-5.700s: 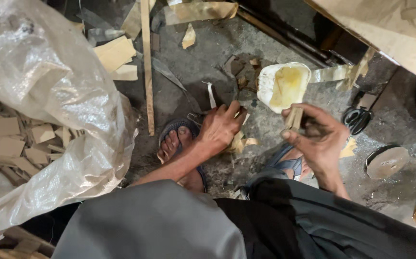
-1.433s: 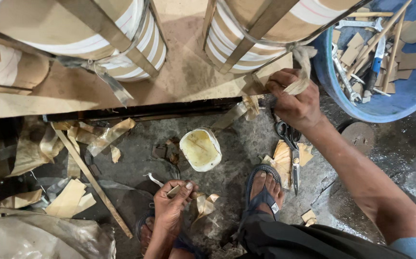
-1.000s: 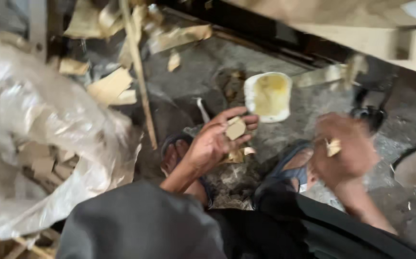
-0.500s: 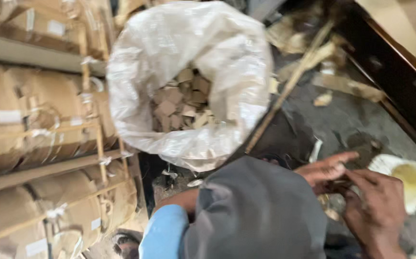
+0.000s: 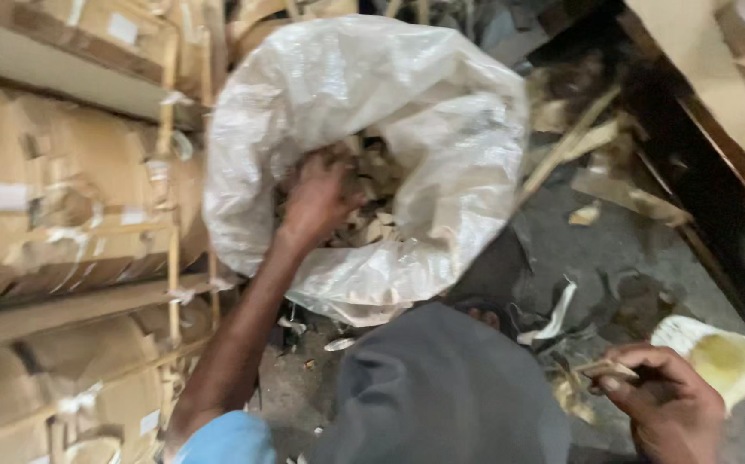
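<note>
The left hand [image 5: 316,193] is sunk among the wood scraps [image 5: 372,202] inside the white plastic sack [image 5: 441,129]; whether its fingers are closed cannot be told. Left of it, brown paper-wrapped bundles [image 5: 63,189] with pale rectangular labels are stacked. A thin wooden stick [image 5: 606,369] is pinched by the right hand [image 5: 668,404], beside a yellow-smeared white tub [image 5: 724,361].

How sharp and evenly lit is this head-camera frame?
Head view: motion blur softens everything, worst on the left hand inside the white plastic sack; the sack's top is bright, nearly washed out; the floor by the right hand is dim.
</note>
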Motion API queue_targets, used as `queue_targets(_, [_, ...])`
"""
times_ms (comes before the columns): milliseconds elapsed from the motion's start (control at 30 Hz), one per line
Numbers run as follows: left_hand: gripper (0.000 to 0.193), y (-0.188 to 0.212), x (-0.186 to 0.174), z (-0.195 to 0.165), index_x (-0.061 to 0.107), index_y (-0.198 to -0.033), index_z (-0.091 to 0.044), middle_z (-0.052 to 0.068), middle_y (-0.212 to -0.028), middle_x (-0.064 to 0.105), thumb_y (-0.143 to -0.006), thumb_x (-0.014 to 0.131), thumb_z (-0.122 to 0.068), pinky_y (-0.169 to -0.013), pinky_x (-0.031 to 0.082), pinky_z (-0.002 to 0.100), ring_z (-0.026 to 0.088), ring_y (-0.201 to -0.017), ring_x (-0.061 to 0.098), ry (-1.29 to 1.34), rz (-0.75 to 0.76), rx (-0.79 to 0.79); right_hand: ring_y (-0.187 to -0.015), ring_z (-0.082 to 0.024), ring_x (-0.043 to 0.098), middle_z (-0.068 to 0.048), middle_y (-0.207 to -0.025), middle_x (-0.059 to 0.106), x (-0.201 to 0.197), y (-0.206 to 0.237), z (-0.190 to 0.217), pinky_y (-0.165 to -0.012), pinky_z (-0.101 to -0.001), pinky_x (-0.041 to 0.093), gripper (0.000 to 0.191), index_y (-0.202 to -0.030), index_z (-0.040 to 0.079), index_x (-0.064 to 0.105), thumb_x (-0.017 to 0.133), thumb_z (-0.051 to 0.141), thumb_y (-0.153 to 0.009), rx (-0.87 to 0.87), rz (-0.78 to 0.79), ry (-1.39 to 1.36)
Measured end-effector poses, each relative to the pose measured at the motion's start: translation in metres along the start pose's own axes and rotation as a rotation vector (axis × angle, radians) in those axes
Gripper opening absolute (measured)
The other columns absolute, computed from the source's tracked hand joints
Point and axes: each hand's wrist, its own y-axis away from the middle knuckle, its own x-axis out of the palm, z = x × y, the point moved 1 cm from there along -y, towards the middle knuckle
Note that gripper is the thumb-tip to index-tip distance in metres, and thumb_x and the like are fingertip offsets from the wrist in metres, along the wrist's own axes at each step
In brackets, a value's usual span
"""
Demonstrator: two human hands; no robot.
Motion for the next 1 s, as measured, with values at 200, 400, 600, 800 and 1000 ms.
queue_targets(200, [0.1,-0.011,0.024,0.029,0.035,-0.165,-0.016,0.029,-0.145,0.044,-0.079,0.083,-0.027,-0.112,0.039,0.06,0.053,-0.136,0.041,-0.009,0.02,-0.128,-0.098,-0.017,0.066,-0.012,-0.111,0.068,-0.002,0.016,0.02,-0.084,-0.0296,0.057,0.027,-0.101,-0.003,0.064,0.07,-0.018,-0.079,0.151,-0.055,-0.062])
queue_targets(400, [0.091,0.023,0.015,0.027,0.052,-0.142,-0.015,0.027,-0.133,0.05,-0.063,0.095,-0.032,-0.096,0.047,0.056,0.047,-0.122,0.051,-0.058,0.055,-0.051,-0.094,-0.016,0.065,-0.012,-0.109,0.067,0.0,0.015,0.025,-0.08,-0.0287,0.056,0.029,-0.102,-0.004,0.065,0.07,-0.019,-0.078,0.148,-0.046,-0.144])
queue_targets(600, [0.081,0.034,0.031,0.04,0.06,-0.137,-0.01,0.023,-0.133,0.055,-0.065,0.095,-0.019,-0.1,0.051,0.052,0.045,-0.123,0.057,0.066,-0.001,0.017,-0.094,-0.02,0.068,-0.018,-0.11,0.069,-0.021,0.023,0.03,-0.08,-0.0316,0.059,0.027,-0.107,-0.003,0.063,0.065,-0.018,-0.086,0.117,-0.154,-0.311])
queue_targets(800, [0.072,0.036,0.019,0.022,0.07,-0.128,-0.01,0.022,-0.132,0.059,-0.061,0.096,-0.017,-0.09,0.055,0.051,0.043,-0.112,0.064,-0.048,0.008,0.011,-0.099,-0.025,0.069,-0.02,-0.11,0.068,-0.036,0.035,0.04,-0.083,-0.0346,0.061,0.023,-0.11,-0.005,0.062,0.065,-0.017,-0.091,0.021,-0.256,-0.332])
queue_targets(1000, [0.054,0.049,-0.054,-0.052,0.059,-0.13,-0.001,0.016,-0.123,0.061,-0.087,0.091,-0.012,-0.1,0.058,0.04,0.03,-0.114,0.064,0.228,-0.191,-0.058,-0.1,-0.026,0.071,-0.021,-0.11,0.069,-0.054,0.058,0.045,-0.089,-0.0368,0.062,0.019,-0.11,-0.007,0.061,0.068,-0.015,-0.094,-0.014,-0.332,-0.307])
